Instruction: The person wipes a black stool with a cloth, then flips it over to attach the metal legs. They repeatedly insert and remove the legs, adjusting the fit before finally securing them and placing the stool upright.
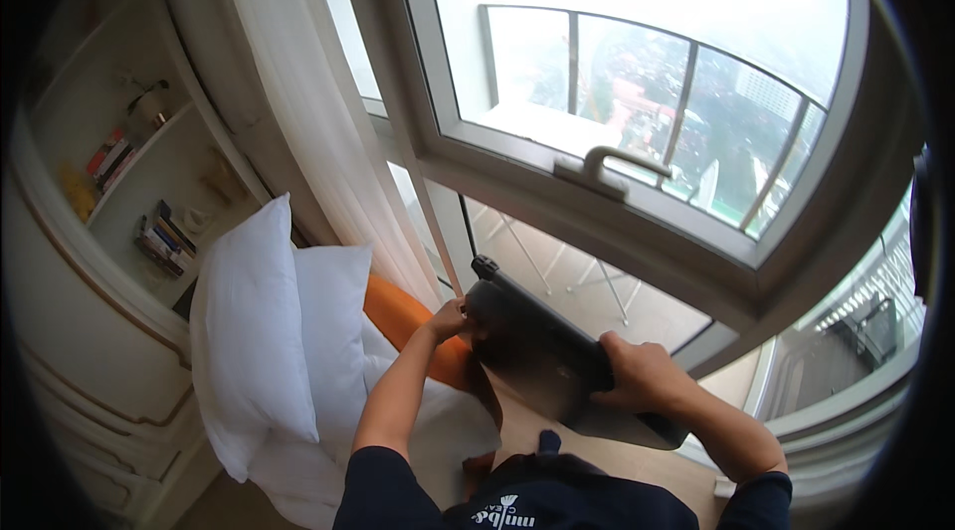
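A bulky black, box-like object [537, 346] with rounded edges is held tilted in front of my body, below the window. At its upper left corner sticks out a small dark knob or latch; its exact kind I cannot tell. My left hand [450, 319] grips its left end, fingers partly hidden behind it. Over its right side my right hand [637, 373] is wrapped, thumb on the near face. Close to my left forearm lie white pillows [254, 321] stacked on an orange chair [398, 311].
A framed window [597, 202] with a grey handle [627, 167] stands ahead, with a balcony railing [686, 102] and folding furniture legs [597, 281] beyond the glass. A sheer curtain [308, 102] hangs left. Shelves [139, 172] with books and a plant line the left wall.
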Motion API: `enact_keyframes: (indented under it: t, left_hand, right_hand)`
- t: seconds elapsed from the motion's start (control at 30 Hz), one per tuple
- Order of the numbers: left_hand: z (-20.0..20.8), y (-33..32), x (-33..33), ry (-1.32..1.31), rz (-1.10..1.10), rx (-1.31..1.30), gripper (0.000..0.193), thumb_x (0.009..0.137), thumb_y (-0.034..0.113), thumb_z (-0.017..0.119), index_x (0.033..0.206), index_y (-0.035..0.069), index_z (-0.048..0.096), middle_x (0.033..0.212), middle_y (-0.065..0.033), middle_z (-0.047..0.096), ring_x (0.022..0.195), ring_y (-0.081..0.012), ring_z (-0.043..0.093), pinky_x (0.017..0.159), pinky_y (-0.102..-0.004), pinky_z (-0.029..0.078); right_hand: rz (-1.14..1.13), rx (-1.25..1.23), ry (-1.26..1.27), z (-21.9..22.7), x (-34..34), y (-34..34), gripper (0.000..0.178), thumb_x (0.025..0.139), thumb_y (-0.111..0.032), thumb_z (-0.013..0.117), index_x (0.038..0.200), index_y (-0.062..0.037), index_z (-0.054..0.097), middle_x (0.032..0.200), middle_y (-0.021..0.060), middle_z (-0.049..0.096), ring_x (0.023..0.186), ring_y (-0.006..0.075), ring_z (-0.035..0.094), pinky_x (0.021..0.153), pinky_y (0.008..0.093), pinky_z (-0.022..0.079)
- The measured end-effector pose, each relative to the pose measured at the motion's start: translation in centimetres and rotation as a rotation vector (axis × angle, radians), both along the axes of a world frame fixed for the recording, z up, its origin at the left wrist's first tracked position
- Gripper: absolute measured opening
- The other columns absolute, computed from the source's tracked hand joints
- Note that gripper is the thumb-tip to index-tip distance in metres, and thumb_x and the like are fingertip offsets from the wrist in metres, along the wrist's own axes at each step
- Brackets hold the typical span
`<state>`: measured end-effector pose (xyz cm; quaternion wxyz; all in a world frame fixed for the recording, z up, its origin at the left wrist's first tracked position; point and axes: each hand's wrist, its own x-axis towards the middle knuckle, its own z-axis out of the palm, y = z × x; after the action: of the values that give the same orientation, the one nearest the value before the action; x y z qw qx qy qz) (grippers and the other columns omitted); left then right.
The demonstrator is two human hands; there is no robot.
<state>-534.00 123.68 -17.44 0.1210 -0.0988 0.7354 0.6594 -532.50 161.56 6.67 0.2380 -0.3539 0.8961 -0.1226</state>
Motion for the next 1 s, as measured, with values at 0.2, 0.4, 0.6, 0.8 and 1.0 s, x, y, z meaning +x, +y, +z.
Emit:
enact_keyframes:
  t: [0.2, 0.4, 0.6, 0.8, 1.0]
  left_hand:
    - [2.6, -7.5, -2.0, 0.018, 0.087, -0.169, 0.053, 0.055, -0.004, 0.081, 0.105, 0.008, 0.065, 0.097, -0.0001, 0.064, 0.09, -0.0129, 0.058, 0.085, -0.0287, 0.047]
    - [1.5, -16.6, -3.3, -0.022, 0.187, -0.24, 0.053, 0.067, 0.003, 0.079, 0.116, 0.006, 0.059, 0.103, -0.0025, 0.065, 0.097, -0.0152, 0.06, 0.089, -0.0309, 0.048]
    - [6.1, -19.4, -5.6, -0.077, 0.482, -0.175, 0.046, 0.08, -0.004, 0.058, 0.125, 0.006, 0.055, 0.114, -0.0066, 0.063, 0.103, -0.0199, 0.06, 0.093, -0.0318, 0.046]
    - [18.9, -22.1, -13.4, 0.827, 0.715, -1.353, 0.054, 0.074, -0.007, 0.048, 0.12, 0.018, 0.057, 0.13, -0.0056, 0.051, 0.128, -0.0252, 0.039, 0.106, -0.0422, 0.03]
    - [17.7, -37.0, -13.9, -0.216, 0.162, -2.542, 0.062, 0.088, 0.013, 0.044, 0.143, 0.035, 0.027, 0.135, 0.0005, 0.046, 0.133, -0.0208, 0.033, 0.112, -0.0584, 0.003]
  right_hand:
    - [0.152, -0.078, 0.036, -1.6, -6.8, -8.2, 0.057, 0.067, -0.03, 0.073, 0.104, -0.0019, 0.041, 0.088, 0.0229, 0.061, 0.082, 0.0399, 0.062, 0.071, 0.045, 0.049]
    - [0.241, -0.161, 0.078, -4.5, -11.4, -17.6, 0.062, 0.065, -0.033, 0.075, 0.107, -0.0027, 0.042, 0.085, 0.0223, 0.063, 0.081, 0.04, 0.062, 0.072, 0.0442, 0.049]
    - [0.274, -0.124, 0.047, -5.2, -16.2, -24.6, 0.063, 0.065, -0.034, 0.076, 0.108, -0.003, 0.043, 0.083, 0.0216, 0.064, 0.08, 0.0382, 0.064, 0.072, 0.0433, 0.05]
    - [0.287, -0.124, 0.08, -6.5, -17.8, -30.4, 0.062, 0.066, -0.033, 0.075, 0.109, -0.0032, 0.042, 0.086, 0.0198, 0.064, 0.082, 0.0378, 0.064, 0.073, 0.0436, 0.05]
    - [0.263, -0.11, 0.017, -4.9, -17.8, -33.2, 0.062, 0.067, -0.027, 0.073, 0.113, -0.0034, 0.04, 0.097, 0.0194, 0.06, 0.087, 0.0384, 0.062, 0.076, 0.0446, 0.05]
